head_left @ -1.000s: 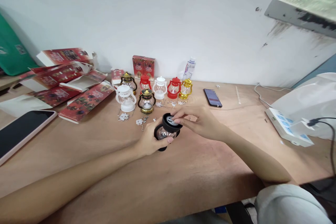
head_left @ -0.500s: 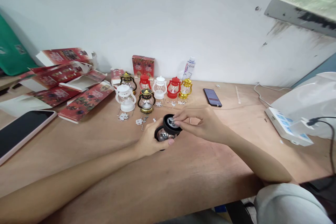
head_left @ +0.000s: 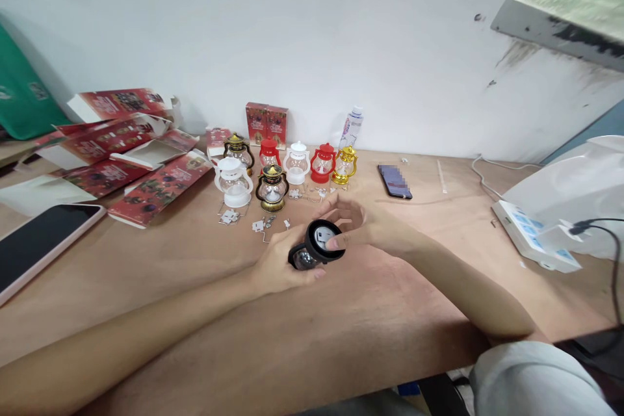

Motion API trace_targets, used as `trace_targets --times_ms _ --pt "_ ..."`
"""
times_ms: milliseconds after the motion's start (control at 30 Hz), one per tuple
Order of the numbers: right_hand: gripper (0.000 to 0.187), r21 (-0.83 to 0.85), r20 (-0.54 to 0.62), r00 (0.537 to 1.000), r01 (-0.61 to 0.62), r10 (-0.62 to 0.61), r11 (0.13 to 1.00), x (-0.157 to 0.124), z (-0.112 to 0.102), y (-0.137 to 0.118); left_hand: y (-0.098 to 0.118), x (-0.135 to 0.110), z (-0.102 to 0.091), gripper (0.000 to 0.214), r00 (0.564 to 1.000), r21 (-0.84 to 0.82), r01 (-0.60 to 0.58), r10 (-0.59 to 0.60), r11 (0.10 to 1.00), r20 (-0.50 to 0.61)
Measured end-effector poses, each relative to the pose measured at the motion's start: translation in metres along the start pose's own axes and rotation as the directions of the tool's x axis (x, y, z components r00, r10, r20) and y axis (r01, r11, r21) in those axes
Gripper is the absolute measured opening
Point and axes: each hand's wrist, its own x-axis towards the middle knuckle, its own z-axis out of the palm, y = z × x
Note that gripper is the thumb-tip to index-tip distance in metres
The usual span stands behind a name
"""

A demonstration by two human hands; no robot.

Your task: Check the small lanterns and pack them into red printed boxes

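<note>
A small black lantern lies tilted in my left hand, its round base turned up toward me. The fingers of that hand wrap round its clear globe and frame. Inside the black base rim sits a pale cover with a dark slot. My right hand is at the base, with its thumb on the pale cover. Its other fingers are bent and spread apart above the far rim. Behind my hands stand several small lanterns, among them a bronze one, a white one and a gold one.
Small white pieces and bent wires lie before the lanterns. Red printed boxes are heaped at left beside a large phone. Further right are another phone, a water bottle and a power strip.
My right hand has gone from a fingertip pinch at the base to a thumb press with the fingers spread. The lantern has tipped a little further toward me and to the right.
</note>
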Motion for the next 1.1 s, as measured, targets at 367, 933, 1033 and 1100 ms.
trace_targets --times_ms 367,933,1033,1100 --pt "0.037 0.121 -0.037 0.999 0.006 -0.002 0.993 0.007 0.005 0.012 -0.001 -0.002 0.000 0.051 0.999 0.071 0.053 -0.053 0.996 0.001" --pt "0.031 -0.591 -0.055 0.922 0.280 -0.384 0.757 -0.006 0.018 0.009 0.011 0.008 -0.002 0.038 0.994 0.125 0.088 -0.078 0.988 -0.082" --pt "0.029 -0.580 -0.076 0.916 0.280 -0.394 0.765 -0.007 0.019 0.008 0.012 0.008 -0.002 0.043 0.990 0.114 0.120 -0.110 0.986 -0.087" --pt "0.029 -0.580 -0.095 0.917 0.265 -0.387 0.770 -0.008 0.020 0.008 0.013 0.008 -0.001 0.048 0.988 0.088 0.137 -0.130 0.987 -0.082"
